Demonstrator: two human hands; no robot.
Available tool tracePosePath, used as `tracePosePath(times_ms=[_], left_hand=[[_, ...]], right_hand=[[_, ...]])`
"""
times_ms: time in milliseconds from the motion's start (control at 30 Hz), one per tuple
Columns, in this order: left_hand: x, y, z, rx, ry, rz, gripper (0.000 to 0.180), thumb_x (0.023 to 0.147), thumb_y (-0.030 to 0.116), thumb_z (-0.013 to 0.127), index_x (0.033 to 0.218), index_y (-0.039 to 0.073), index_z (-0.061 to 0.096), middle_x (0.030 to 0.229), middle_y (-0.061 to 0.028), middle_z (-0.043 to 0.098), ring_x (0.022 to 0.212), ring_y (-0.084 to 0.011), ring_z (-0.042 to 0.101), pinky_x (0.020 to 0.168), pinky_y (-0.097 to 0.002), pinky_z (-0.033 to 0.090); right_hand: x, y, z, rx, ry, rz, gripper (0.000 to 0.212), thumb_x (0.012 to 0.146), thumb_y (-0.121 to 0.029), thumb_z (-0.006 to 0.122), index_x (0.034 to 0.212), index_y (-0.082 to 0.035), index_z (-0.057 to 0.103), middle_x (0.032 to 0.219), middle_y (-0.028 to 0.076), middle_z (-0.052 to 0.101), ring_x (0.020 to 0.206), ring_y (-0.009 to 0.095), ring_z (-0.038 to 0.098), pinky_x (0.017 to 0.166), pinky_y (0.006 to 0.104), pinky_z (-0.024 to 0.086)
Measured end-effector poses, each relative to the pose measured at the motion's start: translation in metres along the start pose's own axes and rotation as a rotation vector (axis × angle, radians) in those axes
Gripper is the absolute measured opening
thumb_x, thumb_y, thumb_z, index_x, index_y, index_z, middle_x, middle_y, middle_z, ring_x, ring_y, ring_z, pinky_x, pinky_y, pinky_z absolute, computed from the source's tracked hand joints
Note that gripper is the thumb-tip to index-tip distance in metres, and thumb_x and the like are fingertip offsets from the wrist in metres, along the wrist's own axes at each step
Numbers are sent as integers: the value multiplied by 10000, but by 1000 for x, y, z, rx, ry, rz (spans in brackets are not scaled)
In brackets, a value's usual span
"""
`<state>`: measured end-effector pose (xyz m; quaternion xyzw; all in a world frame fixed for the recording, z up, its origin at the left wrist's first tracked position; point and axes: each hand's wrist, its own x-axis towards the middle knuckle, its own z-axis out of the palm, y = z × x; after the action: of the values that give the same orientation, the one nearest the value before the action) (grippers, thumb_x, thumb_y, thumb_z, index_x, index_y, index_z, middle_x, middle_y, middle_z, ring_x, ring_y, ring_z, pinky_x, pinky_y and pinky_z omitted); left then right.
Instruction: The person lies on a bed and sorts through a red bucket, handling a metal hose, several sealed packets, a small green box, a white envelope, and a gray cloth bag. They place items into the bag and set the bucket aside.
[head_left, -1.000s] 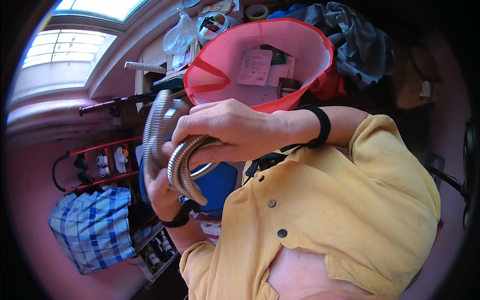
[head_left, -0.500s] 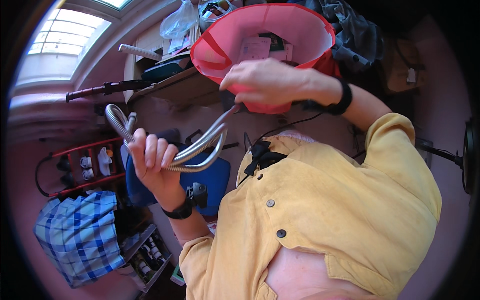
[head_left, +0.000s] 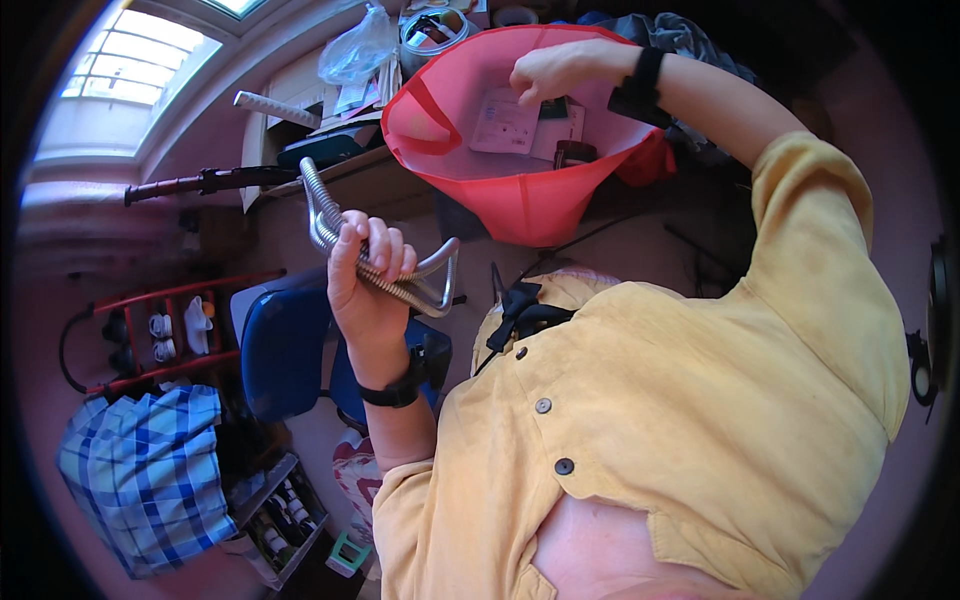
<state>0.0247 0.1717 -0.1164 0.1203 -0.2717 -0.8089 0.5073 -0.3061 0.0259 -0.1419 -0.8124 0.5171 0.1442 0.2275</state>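
My left hand (head_left: 370, 270) is closed around a coiled silver flexible metal hose (head_left: 322, 205). Loops of the hose stick out above my fingers and to their right. Over the opening of a large red bag (head_left: 540, 205) with a pale inside is my right hand (head_left: 560, 72), its fingers curled inward with nothing visible in them. Below that hand, inside the bag, lie a white flat box (head_left: 503, 125), a dark green item (head_left: 553, 107) and a dark round jar-like thing (head_left: 574, 153).
Behind the bag stands a clear tub (head_left: 432, 30) of small items, beside a crumpled plastic bag (head_left: 357, 48). A blue chair (head_left: 285, 355) is below my left hand. Farther left are a red shoe rack (head_left: 180, 330) and a blue checked cloth (head_left: 145, 475) over a shelf.
My right hand has come off the hose and moved up over the bag's opening. My left hand, still gripping the hose, has shifted right and slightly up.
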Motion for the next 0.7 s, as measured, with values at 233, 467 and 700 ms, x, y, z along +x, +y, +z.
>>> tracePosePath(times_ms=[233,467,700], left_hand=[[42,-34,12,74,219,-54,150,971,195,568,897,78,510,656,-11,508,575,-106,480,578,-279,440],[53,-50,15,168,283,-33,124,961,188,585,950,72,541,665,-22,540,579,-111,521,594,-283,470],[64,-47,11,148,290,-48,121,960,181,583,949,67,543,667,-24,543,577,-114,527,594,-281,473]], right_hand=[[67,43,63,503,-419,191,427,905,-376,586,1229,-98,592,1078,77,671,917,192,676,754,366,559],[46,58,101,1190,-316,514,514,842,-414,689,1265,-147,570,1041,62,641,769,180,633,679,299,525],[43,66,104,1236,-236,151,283,944,-234,611,1163,-55,632,1050,61,643,855,126,580,719,247,499]])
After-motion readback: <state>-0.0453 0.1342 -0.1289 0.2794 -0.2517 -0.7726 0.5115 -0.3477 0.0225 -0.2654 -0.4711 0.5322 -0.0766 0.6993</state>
